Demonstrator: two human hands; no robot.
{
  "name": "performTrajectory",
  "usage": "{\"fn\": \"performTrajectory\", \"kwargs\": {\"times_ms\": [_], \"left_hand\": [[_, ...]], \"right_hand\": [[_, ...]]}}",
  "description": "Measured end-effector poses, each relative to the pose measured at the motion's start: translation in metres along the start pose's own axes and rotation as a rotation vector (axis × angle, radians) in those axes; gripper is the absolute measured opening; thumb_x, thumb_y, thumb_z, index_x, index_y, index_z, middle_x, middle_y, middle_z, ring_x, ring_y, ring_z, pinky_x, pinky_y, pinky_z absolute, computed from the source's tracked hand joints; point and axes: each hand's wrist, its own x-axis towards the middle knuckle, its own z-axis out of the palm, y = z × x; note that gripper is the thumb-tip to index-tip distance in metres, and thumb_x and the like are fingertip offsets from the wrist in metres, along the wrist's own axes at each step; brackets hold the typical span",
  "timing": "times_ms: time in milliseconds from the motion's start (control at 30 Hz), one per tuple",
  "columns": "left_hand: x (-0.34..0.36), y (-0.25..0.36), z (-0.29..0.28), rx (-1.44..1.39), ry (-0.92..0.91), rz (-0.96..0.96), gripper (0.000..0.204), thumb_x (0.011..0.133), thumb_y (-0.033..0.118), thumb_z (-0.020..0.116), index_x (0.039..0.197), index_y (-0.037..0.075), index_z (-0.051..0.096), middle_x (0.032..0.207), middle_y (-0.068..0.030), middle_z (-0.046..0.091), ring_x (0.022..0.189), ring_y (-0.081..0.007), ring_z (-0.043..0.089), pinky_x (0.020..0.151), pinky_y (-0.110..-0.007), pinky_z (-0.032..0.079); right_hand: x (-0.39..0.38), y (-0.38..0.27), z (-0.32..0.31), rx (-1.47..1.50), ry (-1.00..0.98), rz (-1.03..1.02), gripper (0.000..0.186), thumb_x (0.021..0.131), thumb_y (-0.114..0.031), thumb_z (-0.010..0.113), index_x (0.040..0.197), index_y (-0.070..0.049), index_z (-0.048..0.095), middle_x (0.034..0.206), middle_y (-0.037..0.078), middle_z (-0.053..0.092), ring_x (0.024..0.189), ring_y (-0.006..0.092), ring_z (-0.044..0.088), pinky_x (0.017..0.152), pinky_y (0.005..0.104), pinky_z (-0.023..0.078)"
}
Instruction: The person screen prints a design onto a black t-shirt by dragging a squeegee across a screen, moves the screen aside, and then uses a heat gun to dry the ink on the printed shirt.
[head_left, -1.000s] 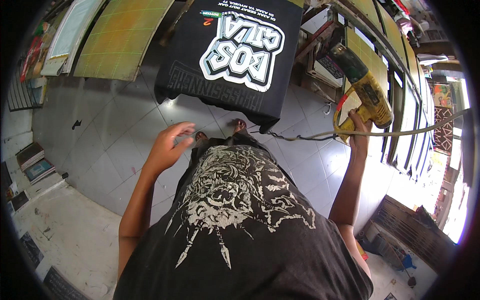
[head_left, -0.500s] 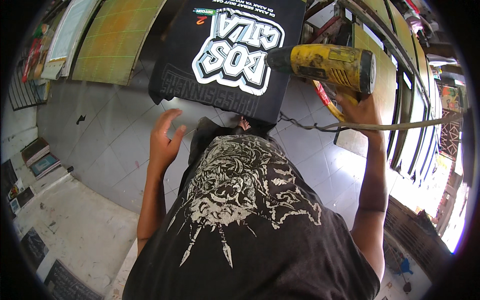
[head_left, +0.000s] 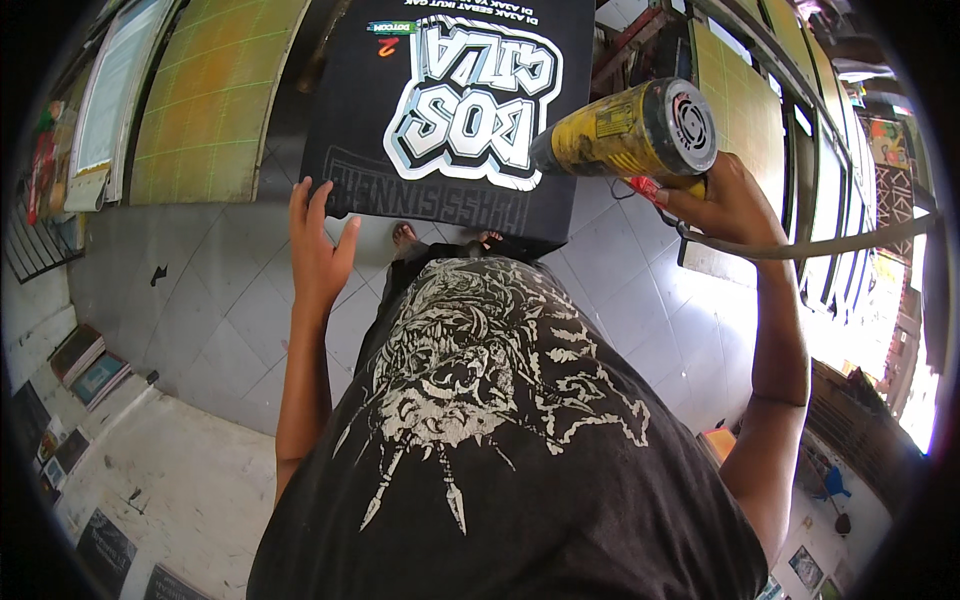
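Observation:
A black cloth point(head_left: 350, 110) with a large white-and-grey lettered print lies stretched flat in front of me, apparently over a board. My right hand point(head_left: 735, 205) is wrapped round the handle of a worn yellow-and-black heat gun point(head_left: 610, 130). Its dark nozzle points left, at or just above the right part of the print. How far the nozzle is from the cloth I cannot tell. My left hand point(head_left: 322, 250) is open, fingers stretched out, beside the cloth's near left corner. Its fingertips are at the edge; whether they touch it is unclear.
From the heat gun a thick grey cord point(head_left: 830, 242) runs off to the right. Yellowish panels point(head_left: 205, 100) stand at the far left, and more panels on a metal rack point(head_left: 745, 110) at the right. Grey floor tiles point(head_left: 215, 300) lie below. Books point(head_left: 88, 365) sit at the left.
The heat gun has swung so its round rear end faces me more, with its nozzle slightly lower. My left hand has moved up to the cloth's near left corner.

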Motion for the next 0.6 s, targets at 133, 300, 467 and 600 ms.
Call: {"fn": "performTrajectory", "kwargs": {"times_ms": [133,300,467,600], "left_hand": [[0.013,-0.008,0.004,0.046,-0.013,0.031,0.053,0.088,0.02,0.067,0.134,0.001,0.048,0.146,-0.0276,0.035,0.137,-0.0458,0.032,0.111,-0.05,0.028],[0.024,-0.019,0.011,0.086,-0.026,0.035,0.057,0.088,0.023,0.067,0.136,0.001,0.046,0.147,-0.0276,0.034,0.138,-0.0458,0.029,0.112,-0.051,0.027],[0.031,-0.025,0.017,0.091,-0.042,0.036,0.057,0.09,0.024,0.065,0.139,0.003,0.044,0.15,-0.0246,0.031,0.141,-0.0439,0.026,0.114,-0.051,0.025],[0.032,-0.03,0.023,0.106,-0.028,0.038,0.057,0.091,0.026,0.065,0.139,0.003,0.044,0.15,-0.0247,0.032,0.141,-0.0441,0.026,0.114,-0.051,0.025]], "right_hand": [[0.001,-0.014,0.008,-0.082,-0.02,0.054,0.034,0.083,-0.016,0.073,0.113,-0.004,0.064,0.108,0.017,0.069,0.102,0.0338,0.064,0.091,0.044,0.048],[0.002,-0.021,0.013,-0.065,-0.046,0.039,0.035,0.083,-0.014,0.074,0.115,-0.005,0.063,0.107,0.017,0.069,0.099,0.0345,0.065,0.089,0.0435,0.05],[0.005,-0.013,0.018,-0.068,-0.05,-0.012,0.034,0.084,-0.013,0.073,0.115,-0.005,0.063,0.108,0.016,0.069,0.099,0.0334,0.066,0.088,0.0414,0.052],[0.006,-0.024,0.016,-0.069,-0.052,0.072,0.036,0.083,-0.012,0.074,0.117,-0.006,0.063,0.11,0.016,0.069,0.101,0.0323,0.066,0.09,0.0408,0.052]]}}
